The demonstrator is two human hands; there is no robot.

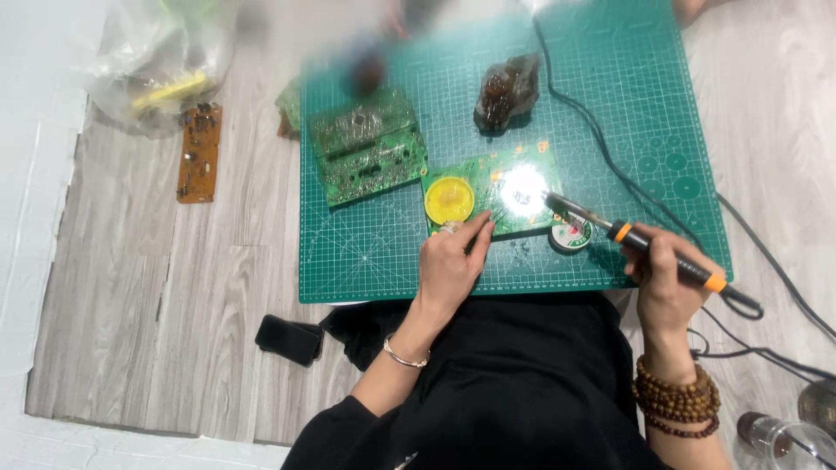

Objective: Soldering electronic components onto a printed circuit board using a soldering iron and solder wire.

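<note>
In the head view, nearest to us is our dark-clothed lap, with our 2 hands reaching forward from it onto the green cutting mat (366, 261) that covers the surface.

Our left hand (451, 261) has its fingers drawn together, pressing down on the near edge of a green circuit board (488, 178). Our right hand (664, 280) is clamped around the handle of a soldering iron (649, 245), whose tip points left onto that board, close to a bright glare spot. So the board sits between our hands, just ahead of the left one.

As for progress, we judge the soldering on this board to be under way; whether any joints are finished we cannot tell, since the glare hides the detail. 2 more green boards (370, 144) lie stacked well ahead and left of our left hand, touched by neither hand.

Containers: a round yellow tin (449, 199) sits just ahead of our left fingertips, open, holding yellowish paste. A small round tin (570, 234) lies below the iron's shaft, contents unclear. A clear plastic bag (161, 65) far to the left holds something yellow. A brown circuit board (199, 152) lies on the wooden floor beside it.
</note>
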